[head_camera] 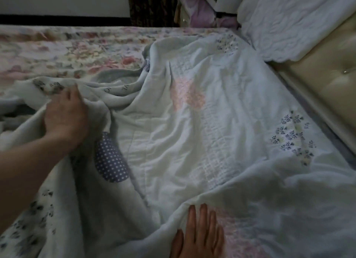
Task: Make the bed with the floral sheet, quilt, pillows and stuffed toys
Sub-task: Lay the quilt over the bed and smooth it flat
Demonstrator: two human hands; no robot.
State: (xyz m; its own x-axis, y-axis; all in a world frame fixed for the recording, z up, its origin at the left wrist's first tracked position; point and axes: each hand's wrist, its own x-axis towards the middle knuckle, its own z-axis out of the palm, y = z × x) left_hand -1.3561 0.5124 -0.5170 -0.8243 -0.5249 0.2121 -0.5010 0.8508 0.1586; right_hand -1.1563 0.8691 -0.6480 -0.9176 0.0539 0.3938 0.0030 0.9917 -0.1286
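quilt (192,107): bunched on bed, spreading under way

Lies crumpled over the near half and head end of the bed, with ridges running from the near edge toward the far head corner. Butts against the headboard (327,88) along the head edge. Leaves the floral sheet (57,51) bare along the far edge, away from the headboard.

Left hand (65,115): fingers curled into a fold of quilt and gripping it, mid-bed toward the foot side.
Right hand (198,232): fingers straight and close together, flat on the quilt at the near edge. Pressing, holding nothing.

To do this step well, as a judgement:
- Keep the right palm down as an anchor so the near edge does not creep.
- Draw the left-hand fold out toward the far edge and foot end. Lift slightly first, since dragging flat probably rucks the floral sheet underneath.
- Pull along the ridges, not across them. Looks like soft padded fabric, likely to tuck under itself otherwise.
- Use the dotted patch (109,157) as a check mark. Half buried in a fold now, so fully showing should mean the fold is gone.
- Leave the head edge alone, already roughly square to the headboard.
- Avoid snagging the white cover (289,22) draped over the headboard top.

Pinkish heap (196,12) beyond the far head corner: cannot tell whether pillow or toy. Neither visible on the bed, so probably later steps.
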